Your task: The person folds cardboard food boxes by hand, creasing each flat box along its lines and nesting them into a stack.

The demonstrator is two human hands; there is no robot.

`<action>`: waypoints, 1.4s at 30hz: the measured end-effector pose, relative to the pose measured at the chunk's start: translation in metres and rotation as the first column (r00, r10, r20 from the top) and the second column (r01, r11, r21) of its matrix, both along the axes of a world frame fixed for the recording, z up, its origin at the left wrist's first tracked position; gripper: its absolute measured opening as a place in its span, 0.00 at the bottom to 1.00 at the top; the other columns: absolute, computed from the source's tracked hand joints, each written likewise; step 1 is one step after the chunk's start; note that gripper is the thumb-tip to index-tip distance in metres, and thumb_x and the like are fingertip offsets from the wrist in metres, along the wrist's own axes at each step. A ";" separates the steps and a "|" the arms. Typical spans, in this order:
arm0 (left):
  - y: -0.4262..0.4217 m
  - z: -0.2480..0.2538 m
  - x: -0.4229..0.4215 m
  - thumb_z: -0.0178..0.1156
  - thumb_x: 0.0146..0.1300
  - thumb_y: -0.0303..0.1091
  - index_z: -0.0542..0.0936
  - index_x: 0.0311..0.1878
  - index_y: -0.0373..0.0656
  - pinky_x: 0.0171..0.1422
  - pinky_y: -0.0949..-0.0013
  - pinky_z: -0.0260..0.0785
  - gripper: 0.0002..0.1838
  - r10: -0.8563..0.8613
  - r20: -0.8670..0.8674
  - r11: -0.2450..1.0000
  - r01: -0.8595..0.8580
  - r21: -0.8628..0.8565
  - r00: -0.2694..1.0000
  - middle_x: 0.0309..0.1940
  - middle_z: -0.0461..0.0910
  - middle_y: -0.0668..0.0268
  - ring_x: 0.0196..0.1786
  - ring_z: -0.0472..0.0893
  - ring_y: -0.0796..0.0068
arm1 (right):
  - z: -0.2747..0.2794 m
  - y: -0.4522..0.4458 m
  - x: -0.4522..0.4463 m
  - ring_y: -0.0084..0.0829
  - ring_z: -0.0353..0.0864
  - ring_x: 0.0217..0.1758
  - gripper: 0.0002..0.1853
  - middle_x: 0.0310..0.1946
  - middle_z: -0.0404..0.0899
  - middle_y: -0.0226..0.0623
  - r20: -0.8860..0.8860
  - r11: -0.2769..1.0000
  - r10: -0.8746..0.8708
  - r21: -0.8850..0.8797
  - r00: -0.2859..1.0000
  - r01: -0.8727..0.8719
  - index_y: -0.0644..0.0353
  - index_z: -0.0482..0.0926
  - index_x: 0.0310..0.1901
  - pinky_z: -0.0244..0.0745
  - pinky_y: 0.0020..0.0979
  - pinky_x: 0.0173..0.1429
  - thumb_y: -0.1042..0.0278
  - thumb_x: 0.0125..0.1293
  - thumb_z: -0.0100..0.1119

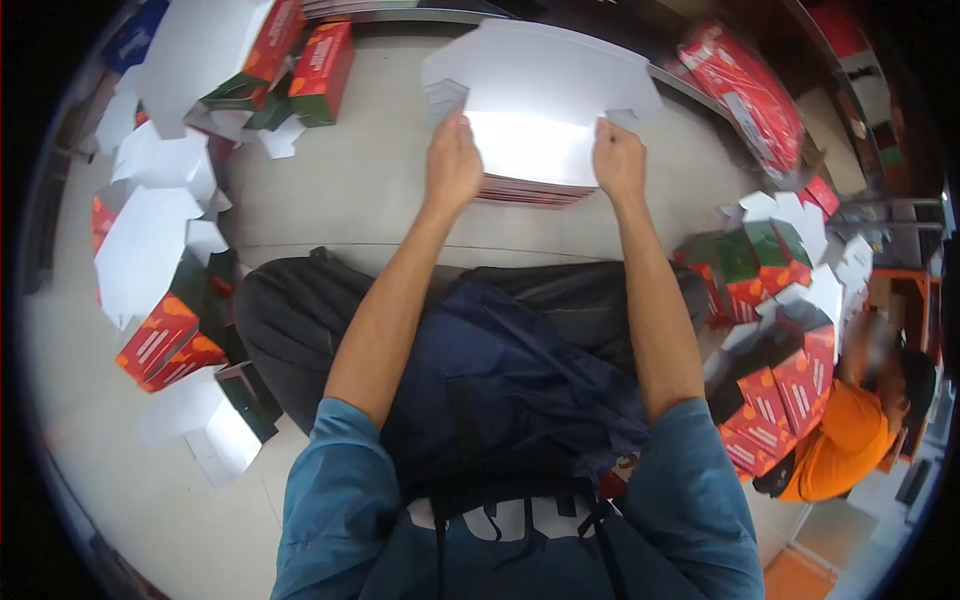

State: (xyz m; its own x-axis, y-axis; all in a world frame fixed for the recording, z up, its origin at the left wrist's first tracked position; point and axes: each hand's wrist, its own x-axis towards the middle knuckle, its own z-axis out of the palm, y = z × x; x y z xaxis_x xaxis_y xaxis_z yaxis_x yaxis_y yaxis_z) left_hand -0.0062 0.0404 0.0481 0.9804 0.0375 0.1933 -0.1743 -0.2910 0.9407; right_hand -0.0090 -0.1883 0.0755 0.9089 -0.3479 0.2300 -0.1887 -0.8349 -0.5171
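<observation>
Both hands gripped a stack of white card blanks [533, 142] by opposite sides, in front of the person's crossed legs [310, 300]. The left hand [455, 165] was closed on the left edge, thumb uppermost; the right hand [619, 160] was closed likewise on the right edge. How far the fingers reached underneath could not be told. The near edge faced the person and showed many thin layers with reddish sides, fairly flush. At the far end a broad white flap [540, 60] spread wider than the gripped part, its notched tabs projecting just beyond each hand; in this view its far edge overlapped a dark ledge [420, 17], so whether the two touched could not be told. Tiled floor [350, 180] showed as a wide strip between the left hand and the open cartons [150, 250] at left, and as a narrower band between the near edge and the legs. A red-and-green box [322, 72] stood near the ledge, well apart from the left hand. On the right, more tile separated the right hand from a plastic-wrapped red package [745, 100] and a cluster of cartons [770, 400] beside the right knee. A person in an orange top [848, 445] sat beyond that cluster.
</observation>
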 end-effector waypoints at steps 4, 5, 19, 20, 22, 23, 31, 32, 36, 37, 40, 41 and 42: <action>-0.005 -0.033 0.007 0.39 0.76 0.34 0.70 0.64 0.31 0.72 0.53 0.60 0.21 0.040 0.075 0.999 -0.041 0.009 0.996 0.58 0.73 0.42 0.63 0.71 0.45 | -0.042 -0.041 0.007 0.42 0.84 0.55 0.18 0.49 0.84 0.51 0.182 0.975 0.197 0.068 0.963 -0.212 0.62 0.83 0.53 0.74 0.36 0.60 0.59 0.71 0.54; -0.008 -0.040 0.008 0.40 0.76 0.35 0.71 0.62 0.31 0.71 0.54 0.60 0.21 0.078 0.157 0.997 -0.073 -0.037 0.984 0.57 0.74 0.42 0.62 0.72 0.45 | -0.025 -0.031 0.006 0.41 0.82 0.57 0.20 0.52 0.83 0.51 0.007 0.982 0.040 0.186 0.999 -0.041 0.62 0.82 0.56 0.72 0.35 0.63 0.57 0.72 0.55; -0.005 -0.040 0.017 0.50 0.69 0.37 0.79 0.44 0.37 0.54 0.52 0.71 0.13 0.329 -0.120 0.880 -0.350 -0.320 0.937 0.43 0.81 0.48 0.47 0.80 0.50 | 0.122 0.390 -0.069 0.48 0.76 0.57 0.23 0.51 0.79 0.50 0.426 0.237 0.882 -0.026 0.204 -0.971 0.66 0.77 0.55 0.70 0.42 0.63 0.59 0.65 0.62; 0.004 -0.028 0.009 0.51 0.70 0.37 0.79 0.44 0.38 0.54 0.53 0.71 0.13 0.294 -0.117 0.890 -0.317 -0.328 0.949 0.43 0.81 0.48 0.48 0.80 0.50 | 0.114 0.429 -0.072 0.47 0.75 0.60 0.24 0.54 0.78 0.50 0.412 0.190 0.896 -0.021 0.165 -0.982 0.66 0.75 0.58 0.67 0.46 0.66 0.59 0.65 0.61; 0.007 -0.024 -0.001 0.51 0.70 0.38 0.79 0.46 0.40 0.56 0.55 0.71 0.13 0.200 -0.168 0.905 -0.248 -0.346 0.965 0.44 0.81 0.48 0.50 0.80 0.51 | 0.094 0.481 -0.080 0.48 0.77 0.59 0.28 0.53 0.78 0.52 0.049 0.151 0.988 -0.178 0.145 -0.972 0.59 0.74 0.62 0.69 0.47 0.63 0.63 0.58 0.64; 0.005 -0.030 0.002 0.51 0.71 0.38 0.79 0.47 0.40 0.57 0.55 0.71 0.13 0.130 -0.223 0.909 -0.206 -0.362 0.966 0.44 0.81 0.49 0.52 0.79 0.51 | 0.075 0.504 -0.073 0.50 0.81 0.52 0.21 0.45 0.82 0.51 -0.133 0.017 0.991 -0.025 0.020 -1.000 0.59 0.79 0.53 0.67 0.52 0.63 0.67 0.57 0.63; 0.009 0.011 -0.003 0.53 0.69 0.36 0.78 0.50 0.38 0.56 0.59 0.71 0.14 0.268 -0.214 0.963 -0.257 0.080 0.939 0.44 0.81 0.52 0.49 0.80 0.56 | 0.169 0.390 -0.060 0.46 0.84 0.40 0.07 0.30 0.84 0.45 0.324 0.163 0.934 -0.011 0.151 -0.986 0.61 0.82 0.35 0.77 0.42 0.48 0.77 0.52 0.62; 0.007 0.031 -0.010 0.53 0.68 0.35 0.77 0.51 0.38 0.55 0.62 0.71 0.13 0.454 -0.124 0.819 -0.359 0.447 0.882 0.44 0.81 0.54 0.49 0.80 0.58 | 0.176 0.363 -0.061 0.45 0.84 0.40 0.06 0.31 0.84 0.44 0.358 0.165 0.921 -0.004 0.152 -0.986 0.62 0.82 0.35 0.77 0.41 0.47 0.78 0.53 0.62; 0.033 0.105 -0.029 0.57 0.67 0.30 0.75 0.52 0.39 0.47 0.70 0.71 0.12 0.716 0.397 -0.124 -0.454 0.882 0.575 0.41 0.81 0.61 0.44 0.79 0.68 | 0.180 0.264 -0.048 0.34 0.84 0.39 0.11 0.34 0.85 0.38 0.527 0.335 0.835 -0.263 0.155 -0.905 0.63 0.82 0.40 0.77 0.33 0.48 0.83 0.53 0.65; 0.039 0.106 -0.024 0.58 0.67 0.30 0.74 0.51 0.40 0.44 0.72 0.70 0.11 0.785 0.360 -0.007 -0.573 0.820 0.505 0.40 0.80 0.62 0.41 0.78 0.70 | 0.181 0.249 -0.051 0.31 0.84 0.40 0.12 0.36 0.85 0.37 0.516 0.386 0.803 -0.071 0.297 -0.920 0.65 0.81 0.43 0.77 0.31 0.50 0.83 0.56 0.65; 0.109 0.063 0.014 0.61 0.67 0.29 0.73 0.40 0.44 0.25 0.77 0.62 0.06 0.300 -0.223 0.366 -0.328 -0.871 0.927 0.31 0.77 0.68 0.26 0.73 0.79 | 0.181 0.232 -0.040 0.29 0.84 0.42 0.11 0.40 0.85 0.40 0.642 0.319 0.584 0.381 0.496 -0.868 0.67 0.79 0.47 0.78 0.29 0.51 0.81 0.62 0.63; 0.130 0.077 0.009 0.61 0.66 0.27 0.72 0.36 0.45 0.23 0.77 0.59 0.07 0.337 -0.199 0.295 -0.304 -0.906 0.920 0.29 0.75 0.69 0.24 0.71 0.82 | 0.180 0.232 -0.027 0.30 0.84 0.42 0.11 0.41 0.85 0.41 0.694 0.222 0.480 0.496 0.537 -0.839 0.68 0.78 0.48 0.78 0.29 0.51 0.80 0.64 0.62; 0.153 0.101 0.000 0.60 0.66 0.26 0.70 0.32 0.47 0.21 0.78 0.56 0.09 0.379 -0.176 0.223 -0.274 -0.935 0.909 0.26 0.74 0.71 0.22 0.68 0.86 | 0.179 0.230 -0.011 0.30 0.84 0.46 0.12 0.46 0.84 0.41 0.740 0.050 0.431 0.551 0.516 -0.833 0.70 0.75 0.52 0.78 0.31 0.55 0.78 0.68 0.60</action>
State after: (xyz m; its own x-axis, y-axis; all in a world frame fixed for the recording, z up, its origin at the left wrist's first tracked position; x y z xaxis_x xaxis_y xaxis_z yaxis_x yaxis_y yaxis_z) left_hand -0.0064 0.1931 0.1489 0.8197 0.5534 -0.1480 -0.3751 0.7138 0.5914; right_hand -0.0204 0.0420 0.2545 0.8049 0.1667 0.5696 0.4944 0.3426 -0.7989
